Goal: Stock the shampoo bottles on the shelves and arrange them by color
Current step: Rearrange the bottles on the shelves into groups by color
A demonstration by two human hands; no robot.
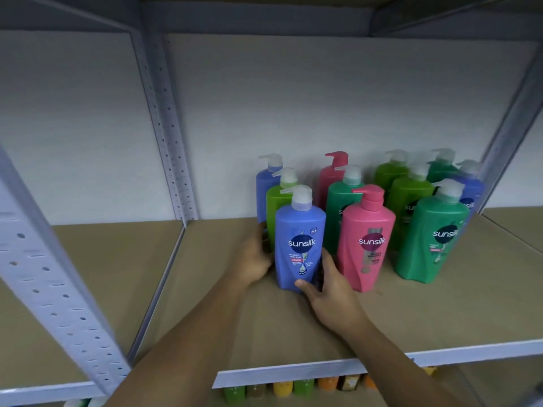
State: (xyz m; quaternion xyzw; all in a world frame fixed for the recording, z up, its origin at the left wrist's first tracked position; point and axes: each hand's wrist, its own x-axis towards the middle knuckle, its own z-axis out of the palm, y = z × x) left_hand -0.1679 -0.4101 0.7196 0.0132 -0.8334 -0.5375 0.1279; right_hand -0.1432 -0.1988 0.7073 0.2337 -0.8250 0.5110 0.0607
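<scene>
A blue shampoo bottle [299, 245] with a white pump stands upright at the front of the brown shelf [205, 304]. My left hand [254, 259] grips its left side and my right hand [326, 292] grips its lower right, thumb across the front of the base. Behind it stand a lime green bottle [274, 207] and another blue bottle [264, 183]. To the right stand a pink bottle [365, 239], a dark green bottle [338, 215], a second pink bottle [330, 177], a front dark green bottle [430, 239] and several more green and blue ones.
A perforated grey upright [167, 127] rises at the back left and another upright [511, 133] at the right. A slanted post [58, 298] crosses the near left. Bare shelf board [102, 274] lies left of the bottles. Below the shelf edge [293, 373] show several coloured bottle tops [293, 387].
</scene>
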